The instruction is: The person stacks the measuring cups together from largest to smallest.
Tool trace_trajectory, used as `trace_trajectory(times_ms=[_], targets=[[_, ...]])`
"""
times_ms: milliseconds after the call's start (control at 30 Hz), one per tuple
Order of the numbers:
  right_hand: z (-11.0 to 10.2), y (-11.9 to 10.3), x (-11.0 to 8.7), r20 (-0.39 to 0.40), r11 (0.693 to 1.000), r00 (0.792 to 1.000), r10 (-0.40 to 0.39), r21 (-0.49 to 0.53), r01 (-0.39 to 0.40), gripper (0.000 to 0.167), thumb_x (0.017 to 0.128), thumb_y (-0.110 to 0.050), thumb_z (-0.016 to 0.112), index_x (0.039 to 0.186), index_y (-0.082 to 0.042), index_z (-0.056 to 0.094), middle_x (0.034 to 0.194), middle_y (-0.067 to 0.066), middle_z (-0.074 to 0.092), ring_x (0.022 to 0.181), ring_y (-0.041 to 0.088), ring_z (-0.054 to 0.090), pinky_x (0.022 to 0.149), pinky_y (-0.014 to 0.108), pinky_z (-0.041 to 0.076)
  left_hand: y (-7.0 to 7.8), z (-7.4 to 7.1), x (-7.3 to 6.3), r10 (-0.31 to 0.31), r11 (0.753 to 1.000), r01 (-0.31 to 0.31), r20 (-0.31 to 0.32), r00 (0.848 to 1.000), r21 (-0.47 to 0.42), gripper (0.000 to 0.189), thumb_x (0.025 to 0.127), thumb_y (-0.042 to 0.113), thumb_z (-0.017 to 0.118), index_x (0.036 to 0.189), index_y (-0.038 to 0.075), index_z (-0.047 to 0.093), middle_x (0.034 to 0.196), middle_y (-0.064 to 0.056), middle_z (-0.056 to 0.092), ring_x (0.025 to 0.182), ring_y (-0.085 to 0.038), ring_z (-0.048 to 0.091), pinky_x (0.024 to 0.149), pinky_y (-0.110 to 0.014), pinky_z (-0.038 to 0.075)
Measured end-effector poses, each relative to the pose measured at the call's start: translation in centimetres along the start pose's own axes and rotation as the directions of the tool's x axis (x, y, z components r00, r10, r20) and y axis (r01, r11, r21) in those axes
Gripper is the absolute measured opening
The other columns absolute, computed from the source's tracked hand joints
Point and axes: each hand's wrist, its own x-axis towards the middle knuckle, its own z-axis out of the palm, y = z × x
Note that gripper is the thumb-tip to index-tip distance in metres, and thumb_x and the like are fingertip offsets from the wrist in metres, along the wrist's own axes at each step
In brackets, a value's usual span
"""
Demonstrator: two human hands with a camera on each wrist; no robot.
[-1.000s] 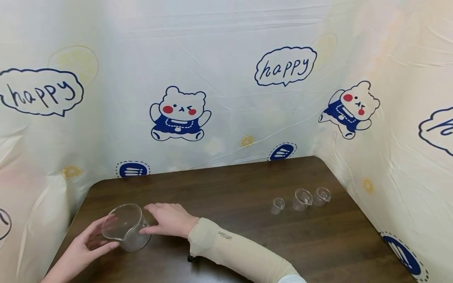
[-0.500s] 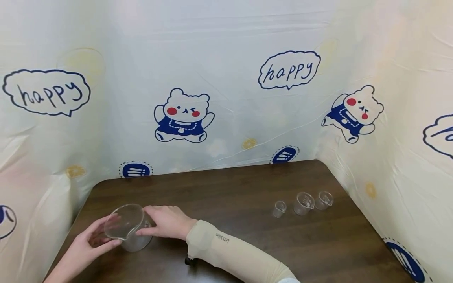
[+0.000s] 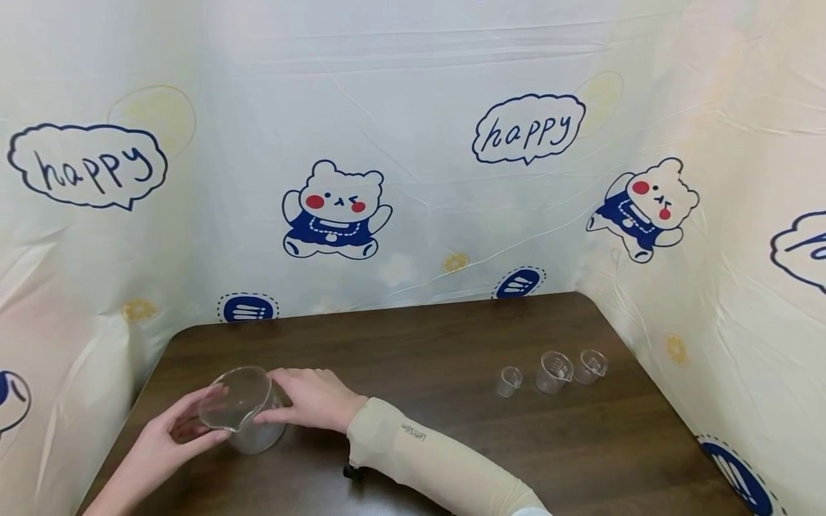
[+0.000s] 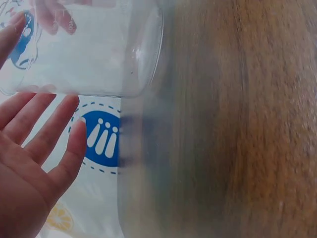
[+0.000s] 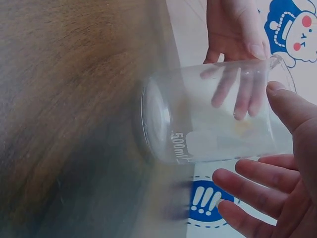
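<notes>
A clear glass beaker [image 3: 257,438] marked 500 ml stands at the left of the table, its spout turned toward the near side. My left hand [image 3: 161,438] holds it from the left, thumb near the spout and fingers around the far side. On the other side my right hand [image 3: 320,398] grips the wall with thumb and fingers spread around it. Seen up close in the right wrist view, the beaker [image 5: 208,141] shows no contents, and its white lettering faces the right hand [image 5: 257,191]. In the left wrist view, the left fingers [image 4: 64,111] lie along the glass.
Toward the right of the dark wooden table [image 3: 419,351] stand a tiny beaker [image 3: 508,383], a larger one [image 3: 553,374] and another small one [image 3: 590,368]. A printed white curtain [image 3: 419,179] encloses the table behind and at both sides.
The large beaker has shifted slightly to the right, with both hands moving along with it. The small beakers stay where they were; the head view has moved a little.
</notes>
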Motion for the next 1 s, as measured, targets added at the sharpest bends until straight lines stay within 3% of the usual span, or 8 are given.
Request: trace_trajectory(times_ms=[267,433,633,800,1000], targets=[[-1.0,0.6,-0.7,-0.035,1.000,0.999,-0.005,0.008,0.005,0.065,0.092,-0.063,0.070,0.142,-0.022,0.059,0.128,-0.015,0.070,0.097,-0.007,0.064,0.080,0.010,0.049,1.5,0.7,0.4,0.048,0.998,-0.046,-0.036,0.998,0.041,0.072,0.082,0.004,0.088,0.147,0.007,0.056,0.134,0.033,0.056,0.110,0.016,0.058,0.078,-0.011,0.052],[-1.7,0.9,-1.5,-0.022,0.997,1.000,0.011,0.082,-0.009,0.066,0.092,-0.061,0.072,0.144,-0.022,0.058,0.133,-0.014,0.068,0.104,-0.003,0.066,0.086,0.012,0.050,2.6,1.3,0.5,0.090,0.995,-0.088,-0.047,0.995,0.052,0.071,0.081,0.003,0.089,0.145,0.007,0.058,0.135,0.031,0.058,0.110,0.015,0.059,0.077,-0.011,0.051],[-2.4,1.6,-2.6,-0.014,0.985,1.000,0.024,0.172,-0.021,0.066,0.091,-0.058,0.075,0.144,-0.022,0.058,0.128,-0.013,0.069,0.092,-0.002,0.066,0.078,0.010,0.048,3.9,2.1,0.6,0.091,0.993,-0.087,-0.049,0.995,0.082,0.071,0.081,0.008,0.090,0.145,0.011,0.059,0.135,0.031,0.058,0.108,0.015,0.058,0.077,-0.010,0.050],[-2.6,2.3,-3.5,-0.035,0.977,0.999,0.028,0.210,-0.020,0.066,0.090,-0.056,0.077,0.143,-0.023,0.059,0.122,-0.014,0.070,0.092,-0.001,0.066,0.075,0.010,0.048,4.4,2.9,1.0,0.110,0.992,-0.107,-0.051,0.993,0.068,0.073,0.078,0.007,0.092,0.144,0.012,0.060,0.134,0.023,0.063,0.107,0.012,0.061,0.077,-0.011,0.050],[-2.9,2.9,-4.4,-0.046,0.976,0.998,0.030,0.215,-0.019,0.066,0.090,-0.057,0.076,0.143,-0.022,0.059,0.126,-0.013,0.070,0.094,-0.001,0.066,0.076,0.010,0.049,5.0,3.6,1.3,0.142,0.988,-0.137,-0.059,0.988,0.077,0.075,0.073,0.008,0.095,0.141,0.012,0.062,0.132,0.012,0.068,0.104,0.008,0.065,0.077,-0.013,0.051]])
